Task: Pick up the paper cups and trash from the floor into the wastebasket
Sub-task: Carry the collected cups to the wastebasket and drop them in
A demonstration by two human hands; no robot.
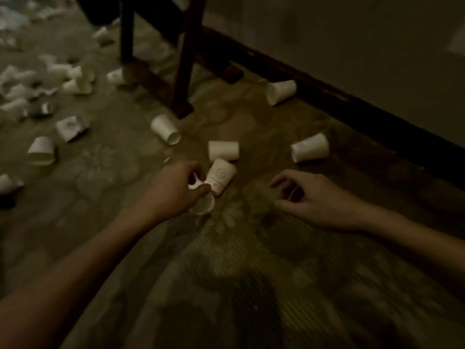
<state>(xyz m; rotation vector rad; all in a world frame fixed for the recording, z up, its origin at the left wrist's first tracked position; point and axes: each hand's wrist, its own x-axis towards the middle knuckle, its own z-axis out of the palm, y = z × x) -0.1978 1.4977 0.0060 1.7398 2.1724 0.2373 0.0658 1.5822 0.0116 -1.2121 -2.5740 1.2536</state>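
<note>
Floor: dim patterned carpet (100,177), dark baseboard (352,107) at right.
Litter: loose cups (42,79) far left, well apart from both hands.
Left hand (176,190): curled round held cup (201,207), mouth toward camera.
Printed cup (221,176): on its side, touching left fingertips, axis running away up-right, wide end toward fingers; left hand nearer.
Right hand (312,197): low, fingers loosely curled; grip unclear.
Wastebasket: not in view.

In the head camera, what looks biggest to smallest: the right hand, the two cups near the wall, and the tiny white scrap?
1. right hand
2. upper cup and lower cup: they look alike, so tied
3. tiny white scrap
</note>
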